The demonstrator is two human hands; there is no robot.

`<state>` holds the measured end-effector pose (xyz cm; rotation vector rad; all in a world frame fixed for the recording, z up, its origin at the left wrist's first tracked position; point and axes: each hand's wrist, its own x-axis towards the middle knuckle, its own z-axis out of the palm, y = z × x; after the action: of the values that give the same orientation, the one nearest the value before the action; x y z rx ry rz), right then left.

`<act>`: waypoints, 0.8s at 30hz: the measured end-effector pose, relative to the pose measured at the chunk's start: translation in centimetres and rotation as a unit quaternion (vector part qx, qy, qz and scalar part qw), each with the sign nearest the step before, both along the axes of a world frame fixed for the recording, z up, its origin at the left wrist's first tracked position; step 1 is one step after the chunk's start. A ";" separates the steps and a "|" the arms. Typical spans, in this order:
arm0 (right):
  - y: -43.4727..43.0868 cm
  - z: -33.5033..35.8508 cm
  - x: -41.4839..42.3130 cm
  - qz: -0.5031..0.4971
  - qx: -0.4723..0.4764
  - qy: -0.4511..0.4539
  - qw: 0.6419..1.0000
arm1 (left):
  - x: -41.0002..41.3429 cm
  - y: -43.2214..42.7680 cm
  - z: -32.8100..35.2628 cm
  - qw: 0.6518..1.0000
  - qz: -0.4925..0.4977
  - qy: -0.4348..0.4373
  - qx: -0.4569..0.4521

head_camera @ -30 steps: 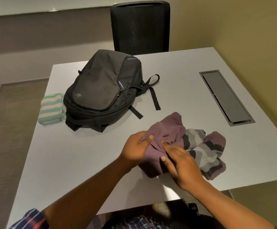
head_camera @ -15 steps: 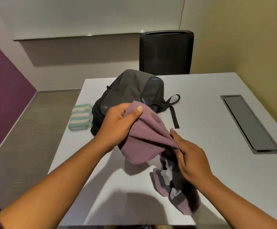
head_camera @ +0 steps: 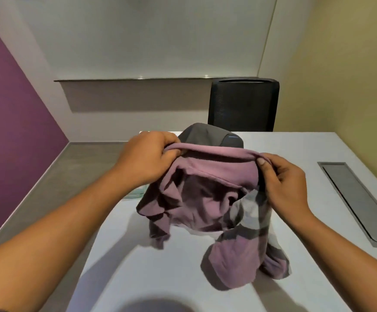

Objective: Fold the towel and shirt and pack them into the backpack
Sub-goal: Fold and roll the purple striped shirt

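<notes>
Both hands grip the shirt (head_camera: pixel 207 199) by its top edge, the left hand (head_camera: pixel 147 158) pinching at 10 o'clock and the right hand (head_camera: pixel 284 183) at 2 o'clock, holding it up above the bench (head_camera: pixel 295 149) so its purple and striped folds hang down, the lowest touching the top. Behind it at 12 o'clock sits the backpack (head_camera: pixel 212 136), with a sliver of the towel (head_camera: pixel 135 194) showing at 9 o'clock. A black chair (head_camera: pixel 243 104) stands beyond the bench.

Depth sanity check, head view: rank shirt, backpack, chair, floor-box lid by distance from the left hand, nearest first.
1. shirt: pinched in the left hand, hanging over the table.
2. backpack: just behind the shirt, centre.
3. floor-box lid: far right, set in the table.
4. chair: beyond the table's far edge.
Lid versus chair is close.
</notes>
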<state>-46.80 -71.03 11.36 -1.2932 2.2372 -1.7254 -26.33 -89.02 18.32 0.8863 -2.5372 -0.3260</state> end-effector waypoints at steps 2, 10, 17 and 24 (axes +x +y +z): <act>-0.9 1.1 0.7 -0.020 0.005 0.034 0.999 | -0.5 0.0 0.8 0.983 -0.033 0.096 0.150; -4.2 3.5 7.9 0.176 -0.012 0.218 0.960 | -2.5 2.9 2.1 0.864 -0.146 0.223 0.427; -5.9 3.6 8.6 0.132 -0.079 0.289 0.945 | 0.4 2.7 -0.2 0.693 -0.169 0.368 0.597; -5.9 3.9 7.7 0.017 -0.073 0.195 0.978 | 2.6 2.4 -5.6 0.928 -0.137 0.143 0.316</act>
<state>-39.12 -76.90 15.31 -1.8329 2.2871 -1.7819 -23.69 -86.66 12.68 0.6183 -2.2890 -1.3138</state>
